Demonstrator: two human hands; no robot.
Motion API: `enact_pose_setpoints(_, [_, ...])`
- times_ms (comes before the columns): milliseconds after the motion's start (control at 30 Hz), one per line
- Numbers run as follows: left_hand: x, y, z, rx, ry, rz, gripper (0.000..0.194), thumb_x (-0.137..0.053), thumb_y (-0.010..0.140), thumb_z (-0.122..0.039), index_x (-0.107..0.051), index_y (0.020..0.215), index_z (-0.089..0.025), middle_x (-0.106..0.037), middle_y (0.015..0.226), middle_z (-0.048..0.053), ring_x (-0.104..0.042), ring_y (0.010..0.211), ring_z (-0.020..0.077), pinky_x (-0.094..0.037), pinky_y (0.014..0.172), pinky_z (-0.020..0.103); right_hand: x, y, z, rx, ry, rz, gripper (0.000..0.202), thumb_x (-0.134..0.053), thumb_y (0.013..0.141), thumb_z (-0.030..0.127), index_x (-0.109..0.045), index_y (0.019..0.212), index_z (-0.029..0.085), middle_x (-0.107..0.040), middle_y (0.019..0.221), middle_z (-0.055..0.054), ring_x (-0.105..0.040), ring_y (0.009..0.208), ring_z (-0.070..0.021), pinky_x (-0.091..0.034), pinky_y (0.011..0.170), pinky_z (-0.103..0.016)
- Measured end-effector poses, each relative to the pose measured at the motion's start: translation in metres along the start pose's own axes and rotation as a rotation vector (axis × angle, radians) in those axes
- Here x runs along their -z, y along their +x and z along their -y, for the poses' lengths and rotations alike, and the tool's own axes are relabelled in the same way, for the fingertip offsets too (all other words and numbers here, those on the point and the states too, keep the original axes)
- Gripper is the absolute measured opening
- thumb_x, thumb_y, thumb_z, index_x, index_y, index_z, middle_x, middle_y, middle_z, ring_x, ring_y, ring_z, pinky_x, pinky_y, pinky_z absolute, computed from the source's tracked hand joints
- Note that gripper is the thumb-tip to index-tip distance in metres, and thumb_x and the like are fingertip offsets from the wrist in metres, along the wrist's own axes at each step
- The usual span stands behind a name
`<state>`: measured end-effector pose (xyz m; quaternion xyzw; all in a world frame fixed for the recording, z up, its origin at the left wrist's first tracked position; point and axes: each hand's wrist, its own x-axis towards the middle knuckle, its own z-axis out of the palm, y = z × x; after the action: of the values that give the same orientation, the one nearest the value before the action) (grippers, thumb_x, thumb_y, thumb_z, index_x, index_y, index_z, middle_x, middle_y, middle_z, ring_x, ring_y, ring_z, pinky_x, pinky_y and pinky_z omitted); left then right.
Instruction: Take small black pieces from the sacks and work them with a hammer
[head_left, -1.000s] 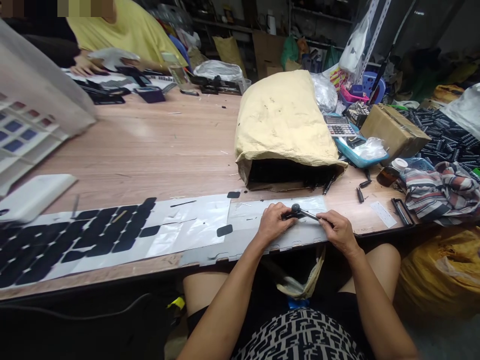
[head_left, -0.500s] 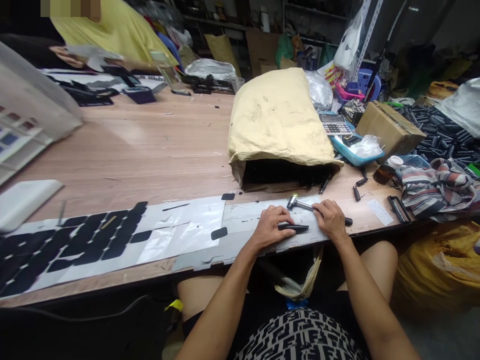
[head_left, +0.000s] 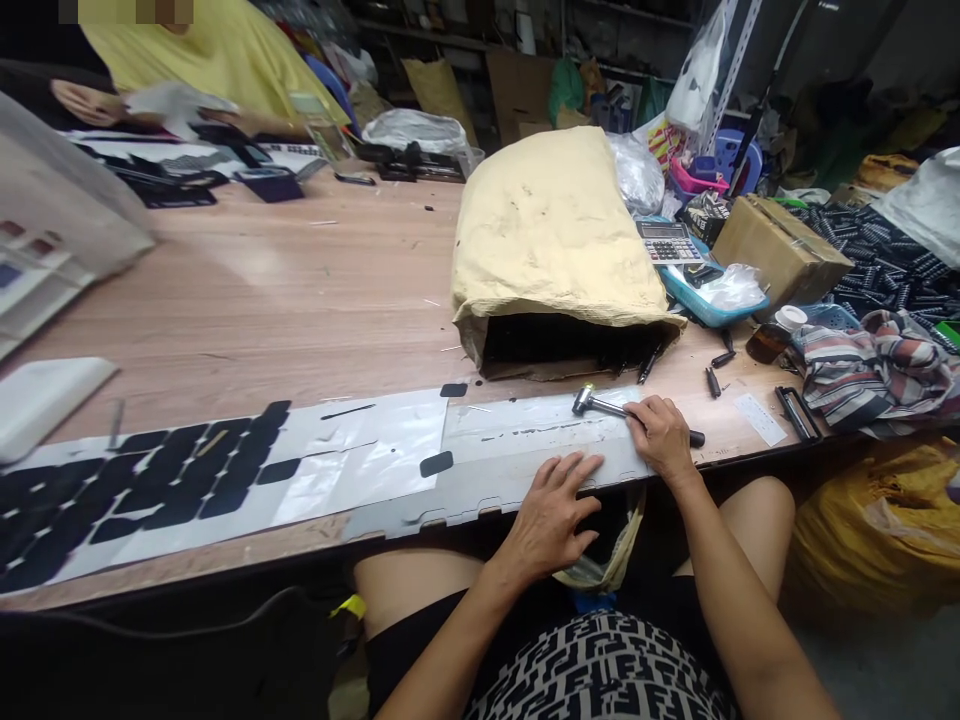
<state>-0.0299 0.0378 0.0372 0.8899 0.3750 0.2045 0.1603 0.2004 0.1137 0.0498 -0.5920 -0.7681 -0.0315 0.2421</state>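
Note:
My left hand (head_left: 556,510) is at the table's front edge with its fingers spread and nothing in it. My right hand (head_left: 660,435) is closed around the handle of a small hammer (head_left: 600,402), whose metal head points left and lies over the grey board (head_left: 480,490). The black handle end sticks out to the right of the hand. Behind the hammer is a large yellowish paper sack (head_left: 555,230), its dark mouth facing me, with thin black pieces at the opening. A bag (head_left: 619,560) hangs below the table edge between my knees.
At the left, black rounded pieces (head_left: 225,460) lie in rows on a white sheet (head_left: 375,440). To the right are a blue basket (head_left: 712,305), a calculator (head_left: 667,245), a cardboard box (head_left: 780,250), a bottle (head_left: 772,335) and a striped cloth (head_left: 870,380). A person in yellow sits across.
The black piece that my left hand held is gone from the board. That hand has opened and moved down toward the edge. My right hand has stayed on the hammer.

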Motion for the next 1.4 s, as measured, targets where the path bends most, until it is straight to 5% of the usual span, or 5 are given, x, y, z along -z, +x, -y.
enact_pose_setpoints(333, [0.053, 0.100, 0.082, 0.609, -0.082, -0.481, 0.032, -0.064, 0.087, -0.033, -0.070, 0.114, -0.016, -0.070, 0.112, 0.012, -0.063, 0.107, 0.0288, -0.051, 0.094, 0.041, 0.000, 0.001, 0.001, 0.006, -0.025, 0.008, 0.021, -0.057, 0.094, 0.024, -0.072, 0.109, 0.024, -0.065, 0.097, -0.006, -0.052, 0.090, -0.0215, -0.041, 0.084, -0.033])
enact_pose_setpoints(533, [0.063, 0.151, 0.131, 0.830, 0.067, -0.439, 0.042, -0.068, 0.085, -0.033, -0.070, 0.123, -0.014, -0.065, 0.125, 0.016, -0.061, 0.113, 0.0327, -0.047, 0.099, 0.041, 0.001, 0.000, 0.003, -0.007, -0.010, 0.010, 0.021, -0.059, 0.093, 0.023, -0.072, 0.108, 0.024, -0.065, 0.096, -0.005, -0.052, 0.089, -0.0207, -0.041, 0.081, -0.031])
enact_pose_setpoints(767, [0.057, 0.111, 0.124, 0.760, 0.059, -0.500, 0.032, -0.068, 0.083, -0.034, -0.076, 0.109, -0.017, -0.069, 0.108, 0.013, -0.060, 0.107, 0.0317, -0.050, 0.091, 0.040, 0.002, 0.000, 0.003, -0.015, -0.025, 0.028, 0.018, -0.059, 0.094, 0.023, -0.072, 0.107, 0.023, -0.065, 0.096, -0.005, -0.052, 0.090, -0.0205, -0.040, 0.080, -0.031])
enact_pose_setpoints(967, [0.032, 0.049, 0.092, 0.398, -0.280, -0.276, 0.025, -0.072, 0.082, -0.039, -0.077, 0.101, -0.024, -0.071, 0.093, 0.004, -0.061, 0.091, 0.0220, -0.049, 0.084, 0.035, -0.003, -0.001, 0.000, -0.058, -0.134, -0.036, 0.020, -0.055, 0.097, 0.023, -0.071, 0.107, 0.021, -0.066, 0.095, -0.006, -0.052, 0.089, -0.0220, -0.040, 0.079, -0.032])
enact_pose_setpoints(1400, [0.013, 0.067, 0.073, 0.375, -0.206, -0.181, 0.024, -0.077, 0.082, -0.037, -0.079, 0.103, -0.027, -0.067, 0.087, 0.002, -0.058, 0.091, 0.0214, -0.042, 0.084, 0.035, 0.033, -0.017, 0.005, -0.067, 0.343, -0.095, 0.026, -0.051, 0.099, 0.025, -0.072, 0.116, 0.025, -0.072, 0.100, -0.004, -0.067, 0.091, -0.0175, -0.053, 0.083, -0.030])
